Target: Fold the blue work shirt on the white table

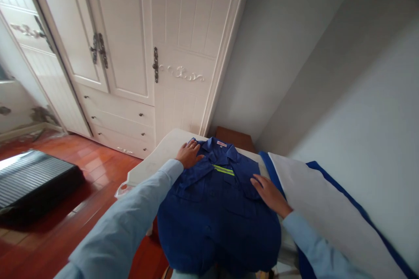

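Observation:
A dark blue work shirt (pixel 212 209) with a collar, a label at the neck and a yellow-green reflective stripe lies on a white table (pixel 149 170). Its lower part hangs over the near edge. My left hand (pixel 189 154) rests with fingers spread on the shirt's left shoulder, beside the collar. On the right side of the garment, my right hand (pixel 269 194) lies with its fingers apart at the edge of the folded sleeve. Neither hand grips the cloth.
White and blue cloth (pixel 321 200) lies to the right along the wall. A white wardrobe (pixel 127 113) stands behind, with a brown box (pixel 234 138) beside it. A black ridged case (pixel 36 187) is on the red floor at left. A plastic bag (pixel 122 189) hangs by the table's left edge.

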Tool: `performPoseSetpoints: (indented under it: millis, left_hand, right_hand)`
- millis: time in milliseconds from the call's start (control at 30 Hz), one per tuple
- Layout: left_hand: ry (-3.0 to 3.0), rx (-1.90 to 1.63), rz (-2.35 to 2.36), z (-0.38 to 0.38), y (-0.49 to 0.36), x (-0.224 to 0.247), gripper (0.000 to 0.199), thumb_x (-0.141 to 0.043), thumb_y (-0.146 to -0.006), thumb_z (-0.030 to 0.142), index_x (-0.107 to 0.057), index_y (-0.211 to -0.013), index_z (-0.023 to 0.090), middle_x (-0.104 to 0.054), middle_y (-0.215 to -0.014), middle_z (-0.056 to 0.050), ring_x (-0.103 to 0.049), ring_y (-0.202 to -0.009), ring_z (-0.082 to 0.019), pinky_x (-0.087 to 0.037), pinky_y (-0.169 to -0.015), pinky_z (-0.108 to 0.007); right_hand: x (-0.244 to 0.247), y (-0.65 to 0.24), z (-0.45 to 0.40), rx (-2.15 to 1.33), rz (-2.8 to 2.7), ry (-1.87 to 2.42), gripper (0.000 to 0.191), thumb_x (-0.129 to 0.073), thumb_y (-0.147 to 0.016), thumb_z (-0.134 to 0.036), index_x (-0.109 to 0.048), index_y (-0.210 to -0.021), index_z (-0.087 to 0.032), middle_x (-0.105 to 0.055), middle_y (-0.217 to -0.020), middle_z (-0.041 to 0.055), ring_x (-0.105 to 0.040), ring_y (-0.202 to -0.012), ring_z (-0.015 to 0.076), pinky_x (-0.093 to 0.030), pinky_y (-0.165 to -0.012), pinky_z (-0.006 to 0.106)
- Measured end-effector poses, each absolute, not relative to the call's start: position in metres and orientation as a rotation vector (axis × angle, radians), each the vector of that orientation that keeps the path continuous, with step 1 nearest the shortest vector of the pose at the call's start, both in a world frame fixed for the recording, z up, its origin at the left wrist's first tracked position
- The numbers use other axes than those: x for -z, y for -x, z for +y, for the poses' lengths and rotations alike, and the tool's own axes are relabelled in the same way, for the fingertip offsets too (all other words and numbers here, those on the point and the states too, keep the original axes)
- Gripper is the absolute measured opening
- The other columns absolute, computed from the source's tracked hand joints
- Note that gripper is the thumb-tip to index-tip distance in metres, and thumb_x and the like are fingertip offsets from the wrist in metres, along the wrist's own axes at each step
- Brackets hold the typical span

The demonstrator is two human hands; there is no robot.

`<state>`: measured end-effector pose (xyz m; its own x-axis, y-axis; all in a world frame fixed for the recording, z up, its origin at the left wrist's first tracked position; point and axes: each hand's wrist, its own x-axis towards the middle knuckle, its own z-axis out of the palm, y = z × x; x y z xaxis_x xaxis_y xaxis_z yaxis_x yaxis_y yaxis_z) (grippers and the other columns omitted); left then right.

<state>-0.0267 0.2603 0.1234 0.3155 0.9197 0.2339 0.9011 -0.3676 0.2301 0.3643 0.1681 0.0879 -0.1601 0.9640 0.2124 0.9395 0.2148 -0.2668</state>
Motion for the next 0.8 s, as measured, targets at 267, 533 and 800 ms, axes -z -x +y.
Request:
performPoseSetpoints:
  millis: [267, 533, 800]
  left_hand:
    - [-2.408, -0.384, 1.829, 0.296, 0.026, -0.077, 0.072, -0.036, -0.101, 0.060, -0.046, -0.155, 0.013, -0.037, -0.165, -0.020, -0.028, -0.156, -0.033, -0.019, -0.127, -0.056]
    - [-2.406, -0.404, 1.822, 0.328, 0.023, -0.078, 0.067, -0.043, -0.099, 0.059, -0.048, -0.154, 0.021, -0.041, -0.164, -0.015, -0.032, -0.154, -0.033, -0.021, -0.127, -0.056]
    - [-2.398, -0.346, 1.886, 0.345, 0.017, -0.078, 0.069, -0.038, -0.101, 0.061, -0.045, -0.156, 0.021, -0.039, -0.166, -0.013, -0.031, -0.155, -0.031, -0.020, -0.127, -0.053]
  right_hand:
    - [-0.066, -0.365, 0.254, 0.031, -2.173, 2.120, 0.067, -0.036, -0.104, -0.052, -0.046, -0.153, -0.007, -0.041, -0.162, 0.0230, -0.036, -0.153, 0.0319, -0.033, -0.122, 0.050]
    - [-0.061, -0.375, 0.265, 0.056, -2.296, 2.104, 0.064, -0.029, -0.107, -0.048, -0.038, -0.160, -0.014, -0.031, -0.169, 0.0164, -0.029, -0.156, 0.0283, -0.027, -0.124, 0.049]
    - [-0.064, -0.374, 0.289, 0.116, -2.298, 2.095, 0.061, -0.031, -0.107, -0.046, -0.040, -0.158, -0.014, -0.033, -0.168, 0.0169, -0.031, -0.155, 0.0296, -0.027, -0.123, 0.052]
